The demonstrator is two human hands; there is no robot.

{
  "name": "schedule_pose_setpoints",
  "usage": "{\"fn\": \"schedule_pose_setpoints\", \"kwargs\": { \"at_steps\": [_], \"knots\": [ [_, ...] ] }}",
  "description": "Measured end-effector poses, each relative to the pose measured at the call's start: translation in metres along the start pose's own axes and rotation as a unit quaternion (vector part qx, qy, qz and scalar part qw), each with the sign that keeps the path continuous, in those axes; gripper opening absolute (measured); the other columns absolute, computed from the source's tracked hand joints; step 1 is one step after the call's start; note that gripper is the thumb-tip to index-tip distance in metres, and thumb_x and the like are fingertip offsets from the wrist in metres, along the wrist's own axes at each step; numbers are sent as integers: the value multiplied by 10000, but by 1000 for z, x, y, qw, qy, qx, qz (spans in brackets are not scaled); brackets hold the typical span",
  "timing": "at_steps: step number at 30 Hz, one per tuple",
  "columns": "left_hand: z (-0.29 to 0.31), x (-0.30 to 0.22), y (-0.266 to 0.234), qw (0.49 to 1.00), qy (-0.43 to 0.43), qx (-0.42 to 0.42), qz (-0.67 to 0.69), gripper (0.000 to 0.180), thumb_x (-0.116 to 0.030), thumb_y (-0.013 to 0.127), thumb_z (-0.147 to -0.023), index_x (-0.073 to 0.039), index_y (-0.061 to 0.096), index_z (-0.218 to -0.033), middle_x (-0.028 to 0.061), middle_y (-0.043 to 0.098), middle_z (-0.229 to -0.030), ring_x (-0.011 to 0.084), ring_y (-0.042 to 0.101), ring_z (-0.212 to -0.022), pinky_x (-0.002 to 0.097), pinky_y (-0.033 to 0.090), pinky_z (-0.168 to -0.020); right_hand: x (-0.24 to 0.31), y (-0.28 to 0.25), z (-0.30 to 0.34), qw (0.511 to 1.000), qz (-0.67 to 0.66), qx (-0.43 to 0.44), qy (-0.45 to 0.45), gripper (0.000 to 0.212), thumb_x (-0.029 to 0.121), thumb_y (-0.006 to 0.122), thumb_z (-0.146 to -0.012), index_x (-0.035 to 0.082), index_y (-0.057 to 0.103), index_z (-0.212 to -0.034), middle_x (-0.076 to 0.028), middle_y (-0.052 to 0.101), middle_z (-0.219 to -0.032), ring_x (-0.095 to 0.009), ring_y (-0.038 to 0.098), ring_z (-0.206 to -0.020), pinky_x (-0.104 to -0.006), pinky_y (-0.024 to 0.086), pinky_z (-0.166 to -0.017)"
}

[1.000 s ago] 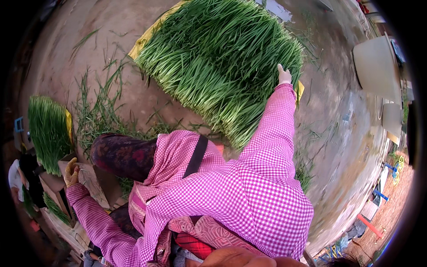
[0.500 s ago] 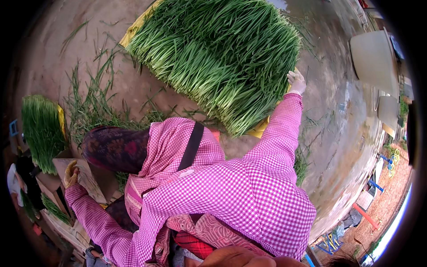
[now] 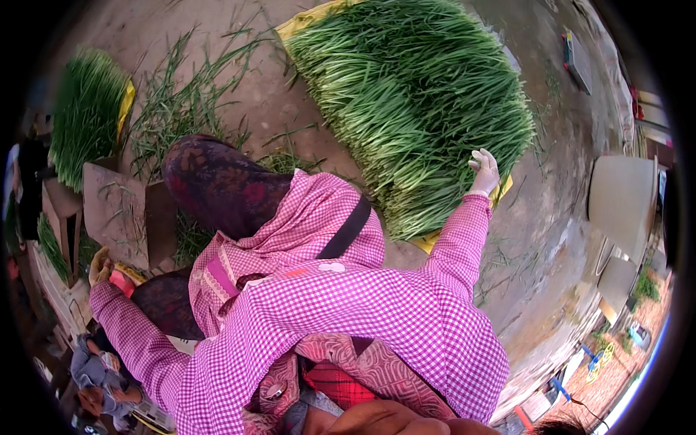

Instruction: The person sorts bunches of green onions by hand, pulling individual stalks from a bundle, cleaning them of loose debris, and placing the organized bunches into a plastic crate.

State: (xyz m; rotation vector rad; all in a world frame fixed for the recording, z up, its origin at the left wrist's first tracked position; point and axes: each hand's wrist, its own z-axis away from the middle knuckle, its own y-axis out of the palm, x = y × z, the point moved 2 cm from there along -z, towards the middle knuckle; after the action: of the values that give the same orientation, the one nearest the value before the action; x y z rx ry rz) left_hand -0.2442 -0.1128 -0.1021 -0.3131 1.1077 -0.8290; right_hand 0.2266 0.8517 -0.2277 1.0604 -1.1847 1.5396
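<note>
My sleeve point(image 3: 464, 239) is soft checked cotton cloth, matt. Green chives point(image 3: 413, 101) look smooth, slightly glossy, lying on a yellow plastic sheet point(image 3: 304, 22). Ground point(image 3: 558, 181) is rough, dusty concrete. Cardboard point(image 3: 112, 203) is matt, worn.

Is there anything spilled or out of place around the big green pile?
Yes. Loose green stalks lie scattered on the bare ground, apart from the large pile of green onions that the right hand reaches.

An outdoor farmyard or market work area: big heaps of cut green stalks point(image 3: 413, 109) lie on yellow sheets point(image 3: 304, 22) over bare dirt ground point(image 3: 239, 94), loose stalks scattered about.
</note>
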Motion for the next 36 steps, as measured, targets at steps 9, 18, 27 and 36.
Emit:
{"fn": "schedule_pose_setpoints", "kwargs": {
  "at_steps": [9, 18, 27, 36],
  "knots": [
    [183, 51, 33, 983, -47, -178, 3, 362, -63, 571, -882, -87, 542, -1242, 45, 577, -1162, 160, 528, -1095, 277, 401, -943, 59, 190, 73, 925, 94, 359, -81, 254, 123, 448, -965, -8, 591, -1128, -96, 672, -966, -123, 619, -710, -241, 512, -682],
    [359, 85, 116, 913, -91, -386, 95, 358, 36, 518, -864, -89, 588, -1192, 15, 613, -1082, 111, 556, -963, 244, 428, -906, 177, 390, 207, 743, 159, 564, -323, 261, 125, 482, -959, -5, 591, -1157, -82, 645, -994, -142, 614, -823, -259, 510, -751],
    [534, 143, 204, 745, -308, -542, 236, 302, -61, 560, -855, -83, 618, -1150, 52, 636, -1042, 163, 566, -998, 311, 407, -947, 229, 494, 444, 488, 225, 730, -422, 256, 94, 523, -938, 23, 606, -1170, -48, 641, -951, -95, 578, -823, -241, 463, -788],
    [632, 164, 325, 684, -464, -485, 287, 334, -35, 562, -841, -113, 613, -1162, 54, 643, -993, 154, 581, -925, 299, 442, -890, 147, 515, 539, 128, 472, 712, -503, 279, 170, 531, -918, 72, 606, -1169, -87, 667, -916, -137, 636, -802, -269, 483, -747]
  ]
}}
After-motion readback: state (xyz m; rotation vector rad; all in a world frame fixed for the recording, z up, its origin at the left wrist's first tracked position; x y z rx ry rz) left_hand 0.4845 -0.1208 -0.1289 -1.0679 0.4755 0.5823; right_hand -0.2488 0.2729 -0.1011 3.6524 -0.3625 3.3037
